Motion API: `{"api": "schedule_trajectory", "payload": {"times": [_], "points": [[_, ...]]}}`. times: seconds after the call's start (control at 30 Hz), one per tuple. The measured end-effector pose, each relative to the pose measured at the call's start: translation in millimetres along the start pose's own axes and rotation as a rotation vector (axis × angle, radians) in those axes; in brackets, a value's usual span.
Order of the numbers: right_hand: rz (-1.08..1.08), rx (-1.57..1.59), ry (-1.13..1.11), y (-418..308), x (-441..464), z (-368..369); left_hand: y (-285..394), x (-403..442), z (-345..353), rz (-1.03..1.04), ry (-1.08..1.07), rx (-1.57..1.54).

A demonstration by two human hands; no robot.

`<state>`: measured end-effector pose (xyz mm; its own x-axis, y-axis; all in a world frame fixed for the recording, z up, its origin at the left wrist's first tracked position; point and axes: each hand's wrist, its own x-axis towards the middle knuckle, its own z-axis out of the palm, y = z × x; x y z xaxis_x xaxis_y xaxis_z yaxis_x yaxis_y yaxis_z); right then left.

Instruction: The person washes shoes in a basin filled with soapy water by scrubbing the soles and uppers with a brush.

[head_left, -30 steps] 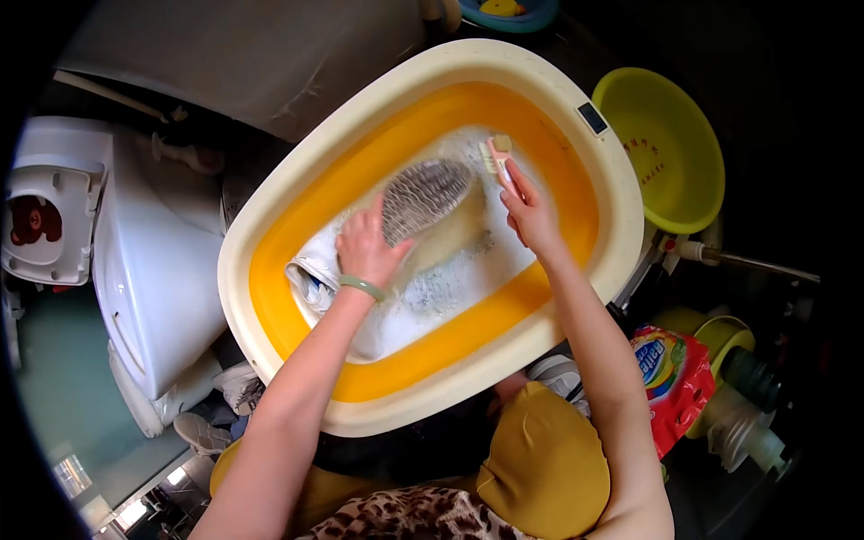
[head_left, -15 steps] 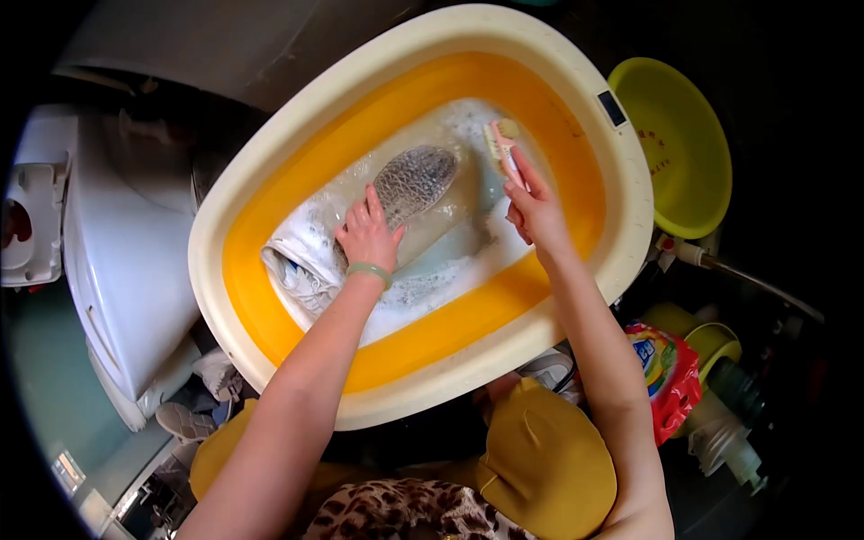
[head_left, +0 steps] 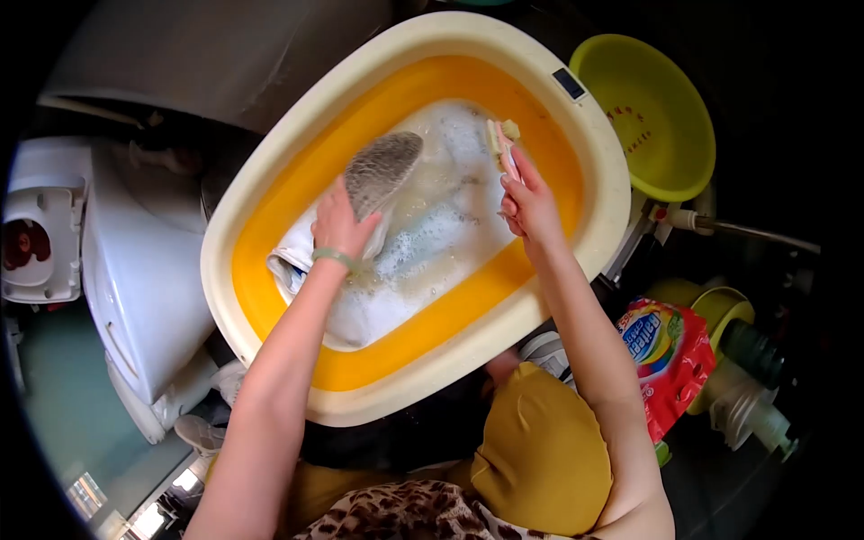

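Note:
In the head view, my left hand (head_left: 342, 223) grips a shoe (head_left: 385, 169) by one end, its grey-brown textured sole facing up. The shoe is raised over soapy water in a yellow tub with a cream rim (head_left: 610, 189). White fabric with an opening (head_left: 290, 259) lies by the tub's left wall below this hand; I cannot tell whether it belongs to the same shoe. My right hand (head_left: 531, 203) is closed around the pink handle of a scrubbing brush (head_left: 506, 148). The brush's pale bristles point upward near the tub's far right side, apart from the shoe.
A green basin (head_left: 670, 135) stands right of the tub, above a metal pipe (head_left: 756, 236). A red detergent bag (head_left: 666, 360) and several containers sit at lower right. On the left is a white toilet (head_left: 144, 270). A grey shoe (head_left: 200, 434) lies at lower left.
My left hand has shifted left and lifted the shoe, whose sole now tilts up out of the water. The brush stays in my right hand, nearly in place. The view has shifted slightly.

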<state>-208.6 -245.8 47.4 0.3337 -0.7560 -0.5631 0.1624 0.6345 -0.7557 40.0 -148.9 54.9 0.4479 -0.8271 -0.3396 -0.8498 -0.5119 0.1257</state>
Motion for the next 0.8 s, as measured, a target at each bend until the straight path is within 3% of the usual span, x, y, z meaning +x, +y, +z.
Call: {"api": "schedule_trajectory", "payload": {"times": [0.1, 0.23, 0.37, 0.53, 0.6, 0.7, 0.8], "points": [[-0.066, 0.084, -0.016, -9, 4, 0, -11, -19, -27, 0.209, 0.379, -0.198], [-0.039, 0.102, -0.031, -8, 8, -2, -4, -28, -58, 0.128, 0.464, -0.233], [-0.02, 0.065, -0.044, -10, 6, -1, -2, -19, -23, 0.142, 0.459, -0.125], [0.015, 0.02, -0.042, -11, 2, 1, 3, -8, 37, -0.136, 0.136, 0.16], [0.064, 0.0, -0.036, -9, 2, 3, -5, -8, 53, -0.155, 0.156, 0.194], [0.109, -0.018, -0.06, -2, 4, 2, -5, -7, 57, -0.224, -0.003, 0.119], [0.148, -0.042, -0.099, 3, 6, 4, -1, 1, 64, -0.223, -0.082, 0.252]]}}
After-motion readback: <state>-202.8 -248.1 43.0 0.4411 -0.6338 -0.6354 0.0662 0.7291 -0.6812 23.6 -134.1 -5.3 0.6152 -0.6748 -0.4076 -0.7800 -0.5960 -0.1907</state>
